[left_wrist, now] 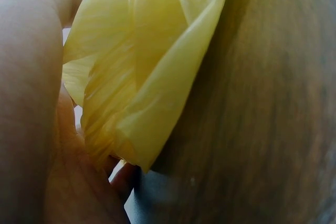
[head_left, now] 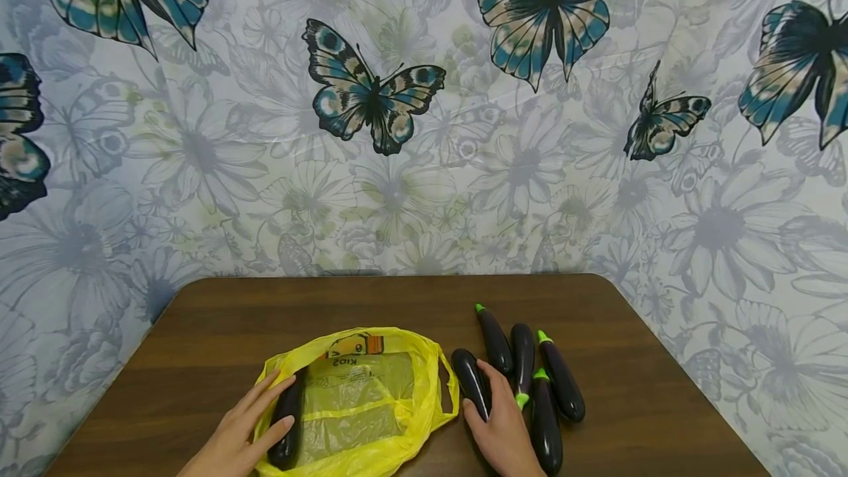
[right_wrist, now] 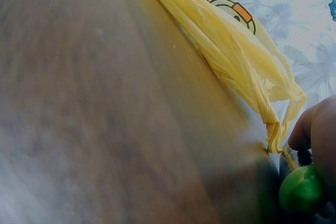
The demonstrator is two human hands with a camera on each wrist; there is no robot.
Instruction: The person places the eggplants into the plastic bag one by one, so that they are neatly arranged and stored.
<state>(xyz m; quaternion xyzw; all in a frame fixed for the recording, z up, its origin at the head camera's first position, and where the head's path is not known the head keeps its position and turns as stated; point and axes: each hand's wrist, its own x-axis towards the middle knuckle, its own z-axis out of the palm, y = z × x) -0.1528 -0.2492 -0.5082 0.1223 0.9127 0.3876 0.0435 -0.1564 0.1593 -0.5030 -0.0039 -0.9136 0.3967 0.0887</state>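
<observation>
An open yellow plastic bag (head_left: 414, 429) lies on the table with its mouth facing up. Inside its left part is a dark, glossy eggplant (head_left: 287, 429). My left hand (head_left: 241, 425) rests over the bag's left rim, its fairly straight fingers and thumb touching that eggplant. Right of the bag, my right hand (head_left: 500, 425) grips another eggplant (head_left: 469, 381) between thumb and fingers. A green stem end (right_wrist: 302, 190) shows beneath that hand in the right wrist view. Close by on its right lie several more eggplants (head_left: 563, 377) with green caps.
The brown wooden table (head_left: 232, 322) has rounded far corners. Behind it hangs a pale floral backdrop (head_left: 397, 205) with printed butterflies (head_left: 550, 13). One looped bag handle (head_left: 450, 389) sits beside the right hand.
</observation>
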